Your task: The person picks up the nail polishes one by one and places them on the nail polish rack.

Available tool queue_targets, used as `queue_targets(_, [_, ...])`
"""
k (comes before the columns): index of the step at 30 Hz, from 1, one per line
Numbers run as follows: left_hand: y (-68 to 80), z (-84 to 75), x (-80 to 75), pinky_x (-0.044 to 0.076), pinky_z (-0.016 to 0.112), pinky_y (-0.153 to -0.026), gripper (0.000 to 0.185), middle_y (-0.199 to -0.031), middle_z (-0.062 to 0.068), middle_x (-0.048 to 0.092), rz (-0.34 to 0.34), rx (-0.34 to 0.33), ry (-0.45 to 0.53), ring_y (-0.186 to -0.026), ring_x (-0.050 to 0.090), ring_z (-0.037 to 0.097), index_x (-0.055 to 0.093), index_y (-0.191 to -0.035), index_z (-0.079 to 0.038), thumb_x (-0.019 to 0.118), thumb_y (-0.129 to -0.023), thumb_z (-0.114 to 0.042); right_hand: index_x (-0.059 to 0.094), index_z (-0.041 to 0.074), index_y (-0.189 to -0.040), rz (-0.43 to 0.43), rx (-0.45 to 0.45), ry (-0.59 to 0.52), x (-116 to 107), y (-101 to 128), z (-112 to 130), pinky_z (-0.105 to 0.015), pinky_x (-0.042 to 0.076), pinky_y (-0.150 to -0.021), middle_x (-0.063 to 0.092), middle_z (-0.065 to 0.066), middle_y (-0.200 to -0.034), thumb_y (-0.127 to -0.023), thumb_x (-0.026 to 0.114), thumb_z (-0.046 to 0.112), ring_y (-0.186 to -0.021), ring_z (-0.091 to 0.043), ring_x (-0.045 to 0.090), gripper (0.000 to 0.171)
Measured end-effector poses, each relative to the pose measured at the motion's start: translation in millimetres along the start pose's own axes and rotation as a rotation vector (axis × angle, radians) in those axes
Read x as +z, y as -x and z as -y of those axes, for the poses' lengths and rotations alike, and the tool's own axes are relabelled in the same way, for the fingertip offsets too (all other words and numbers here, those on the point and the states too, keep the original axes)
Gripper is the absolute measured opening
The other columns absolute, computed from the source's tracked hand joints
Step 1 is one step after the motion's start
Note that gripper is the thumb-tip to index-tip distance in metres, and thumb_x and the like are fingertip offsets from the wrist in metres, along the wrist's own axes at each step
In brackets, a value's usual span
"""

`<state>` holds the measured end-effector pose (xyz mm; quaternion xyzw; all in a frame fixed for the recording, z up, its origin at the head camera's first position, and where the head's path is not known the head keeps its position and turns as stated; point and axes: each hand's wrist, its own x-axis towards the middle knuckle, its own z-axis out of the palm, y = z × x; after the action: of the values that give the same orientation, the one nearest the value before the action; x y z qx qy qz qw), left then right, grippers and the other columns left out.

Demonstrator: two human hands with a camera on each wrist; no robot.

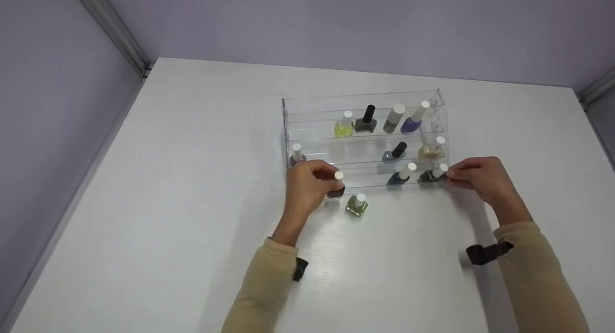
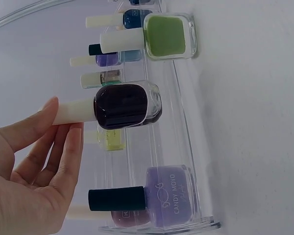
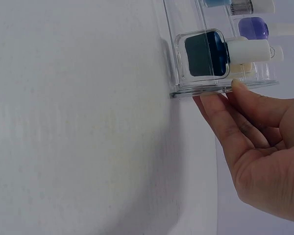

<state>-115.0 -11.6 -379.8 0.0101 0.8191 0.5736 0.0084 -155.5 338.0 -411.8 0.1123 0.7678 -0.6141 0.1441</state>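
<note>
My left hand (image 1: pixel 307 185) pinches the white cap of a dark nail polish bottle (image 2: pixel 121 105) between thumb and fingers. The bottle hangs at the front of the clear tiered display rack (image 1: pixel 365 168), left of its middle. In the left wrist view, a lilac bottle (image 2: pixel 170 197) with a black cap stands in the rack. My right hand (image 1: pixel 483 177) holds the rack's right side panel near its front corner, thumb at the panel edge and fingers against the outer face. Just inside that panel stands a dark teal bottle (image 3: pixel 205 55) with a white cap.
A green bottle (image 1: pixel 356 205) stands on the white table (image 1: pixel 192 179) before the rack. The tiers hold several other bottles, among them a yellow one (image 1: pixel 343 129), a purple one (image 1: pixel 411 125) and a light blue one (image 1: pixel 390 155). A purple-grey wall (image 1: pixel 336 30) rises behind.
</note>
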Motion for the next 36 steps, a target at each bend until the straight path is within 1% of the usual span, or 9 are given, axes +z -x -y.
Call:
queue_targets(2, [-0.7,-1.2,0.0,0.051,0.022,-0.062,0.015,-0.075,0.006,0.065,0.000,0.007,0.009,-0.070,0.060,0.015,0.070,-0.080,0.000,0.074,-0.067,0.006,0.070,0.009,-0.075,0.002,0.002,0.003,0,0,1,-0.025,0.054,-0.071,0.065,0.001,-0.077,-0.080,0.066,-0.004,-0.073,-0.011,0.065,0.014])
queue_targets(6, [-2.0,-3.8,-0.1,0.050,0.021,-0.063,0.015,-0.075,0.006,0.066,-0.012,0.028,-0.001,-0.069,0.061,0.015,0.070,-0.079,0.000,0.075,-0.067,0.005,0.070,0.008,-0.076,-0.001,-0.001,0.029,1,0,2,-0.025,0.053,-0.072,0.065,0.000,-0.079,-0.080,0.067,-0.003,-0.074,-0.011,0.065,0.012])
queue_targets(12, [-5.7,-6.3,-0.1,0.050,0.021,-0.063,0.015,-0.074,0.007,0.066,-0.022,0.019,-0.009,-0.069,0.061,0.015,0.070,-0.080,0.000,0.076,-0.067,0.004,0.070,0.008,-0.075,0.002,-0.002,0.026,1,0,3,-0.025,0.054,-0.071,0.064,-0.001,-0.078,-0.080,0.067,-0.003,-0.073,-0.011,0.064,0.012])
queue_targets(19, [-9.7,-8.6,1.2,0.051,0.021,-0.061,0.015,-0.074,0.007,0.066,-0.029,0.018,-0.003,-0.069,0.062,0.015,0.070,-0.080,0.000,0.075,-0.067,0.005,0.070,0.009,-0.075,-0.003,0.002,0.023,2,1,3,-0.025,0.054,-0.071,0.065,-0.001,-0.079,-0.078,0.070,0.000,-0.073,-0.011,0.065,0.010])
queue_targets(23, [-12.7,-8.4,2.0,0.051,0.021,-0.061,0.015,-0.074,0.007,0.066,-0.040,0.019,-0.016,-0.068,0.062,0.015,0.070,-0.080,-0.001,0.075,-0.067,0.005,0.070,0.009,-0.075,-0.001,-0.003,0.026,1,1,3,-0.025,0.054,-0.071,0.065,-0.001,-0.079,-0.079,0.067,-0.003,-0.073,-0.011,0.064,0.013])
queue_targets(27, [-15.6,-7.7,1.9,0.050,0.021,-0.062,0.015,-0.075,0.005,0.066,-0.052,0.020,-0.038,-0.069,0.061,0.014,0.071,-0.081,-0.003,0.076,-0.067,0.003,0.070,0.008,-0.074,0.001,-0.005,0.005,1,1,3,-0.025,0.054,-0.069,0.065,0.001,-0.076,-0.080,0.065,-0.006,-0.072,-0.011,0.064,0.016])
queue_targets(30, [-17.3,-8.4,1.6,0.050,0.021,-0.063,0.016,-0.075,0.004,0.066,-0.056,0.020,-0.037,-0.069,0.061,0.014,0.071,-0.080,-0.003,0.077,-0.067,0.003,0.070,0.007,-0.074,0.004,-0.002,-0.019,2,1,3,-0.025,0.054,-0.069,0.065,0.000,-0.075,-0.079,0.066,-0.006,-0.071,-0.012,0.065,0.015])
queue_targets(36, [-21.2,-11.2,1.6,0.050,0.021,-0.062,0.015,-0.073,0.004,0.066,-0.054,0.030,-0.049,-0.068,0.062,0.013,0.071,-0.079,-0.004,0.076,-0.067,0.003,0.070,0.009,-0.073,0.009,0.012,-0.026,2,1,3,-0.026,0.054,-0.070,0.065,-0.001,-0.076,-0.079,0.066,-0.006,-0.072,-0.013,0.065,0.016])
